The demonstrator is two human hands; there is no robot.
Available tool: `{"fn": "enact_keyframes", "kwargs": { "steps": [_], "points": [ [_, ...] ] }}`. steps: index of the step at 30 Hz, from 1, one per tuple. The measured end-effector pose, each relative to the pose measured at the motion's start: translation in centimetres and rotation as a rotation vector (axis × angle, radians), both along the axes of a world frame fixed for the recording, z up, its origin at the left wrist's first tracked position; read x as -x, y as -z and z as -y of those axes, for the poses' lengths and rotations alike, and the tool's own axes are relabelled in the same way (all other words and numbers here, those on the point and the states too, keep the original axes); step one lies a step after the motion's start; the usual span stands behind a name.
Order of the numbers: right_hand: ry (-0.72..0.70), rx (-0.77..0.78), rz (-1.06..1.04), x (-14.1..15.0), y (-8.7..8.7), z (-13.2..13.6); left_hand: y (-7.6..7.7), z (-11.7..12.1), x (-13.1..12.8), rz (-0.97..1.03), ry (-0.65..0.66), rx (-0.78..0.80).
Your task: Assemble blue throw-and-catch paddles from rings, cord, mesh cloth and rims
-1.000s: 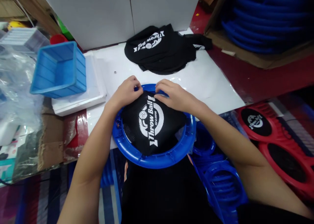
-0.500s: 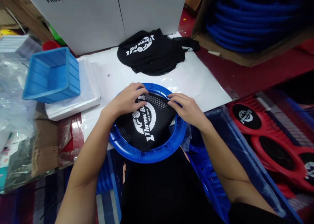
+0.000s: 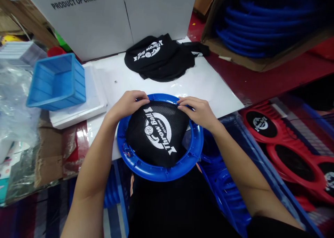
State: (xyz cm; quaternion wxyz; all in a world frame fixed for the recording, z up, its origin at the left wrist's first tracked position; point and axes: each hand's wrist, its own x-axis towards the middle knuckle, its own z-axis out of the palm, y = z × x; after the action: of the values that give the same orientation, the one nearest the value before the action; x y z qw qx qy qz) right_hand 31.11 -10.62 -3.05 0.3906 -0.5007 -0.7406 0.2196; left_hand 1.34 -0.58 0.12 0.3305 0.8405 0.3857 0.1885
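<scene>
A blue plastic ring (image 3: 161, 173) lies at the table's near edge, close to my body. Inside it is a round black mesh cloth (image 3: 137, 128) with a white "Throw Ball" print, a gap showing between cloth and ring at the lower right. My left hand (image 3: 130, 105) pinches the cloth's far edge, at the ring's upper left. On the upper right, my right hand (image 3: 197, 110) has thumb and fingers closed on the same cloth's edge, against the ring. Beyond the ring sits a loose pile of black mesh cloths (image 3: 167, 64) with the same print.
At left, a blue plastic bin (image 3: 56, 81) stands on a white slab (image 3: 78, 118). A large white carton (image 3: 104, 22) closes off the back. Stacked blue rings (image 3: 261, 29) fill a cardboard box at upper right. Red framed discs (image 3: 289, 161) lie lower right.
The mesh cloth has turned within the ring, so its print now slants down to the right. My left hand has shifted left along the rim. The ring sits slightly lower in view.
</scene>
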Motion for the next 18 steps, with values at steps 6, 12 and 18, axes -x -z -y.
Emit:
{"fn": "enact_keyframes", "kwargs": {
  "steps": [6, 12, 18],
  "points": [
    [0.051, 0.007, 0.024, -0.2, -0.1, -0.3, 0.1, -0.4, 0.0, 0.068, -0.073, 0.071],
    [0.016, 0.117, 0.073, -1.1, -0.9, -1.4, 0.5, -0.8, 0.0, 0.097, -0.092, 0.066],
    [-0.097, 0.28, 0.042, -2.0, -1.2, -3.7, 0.7, -1.3, 0.9, 0.158, -0.089, 0.211]
  ]
}}
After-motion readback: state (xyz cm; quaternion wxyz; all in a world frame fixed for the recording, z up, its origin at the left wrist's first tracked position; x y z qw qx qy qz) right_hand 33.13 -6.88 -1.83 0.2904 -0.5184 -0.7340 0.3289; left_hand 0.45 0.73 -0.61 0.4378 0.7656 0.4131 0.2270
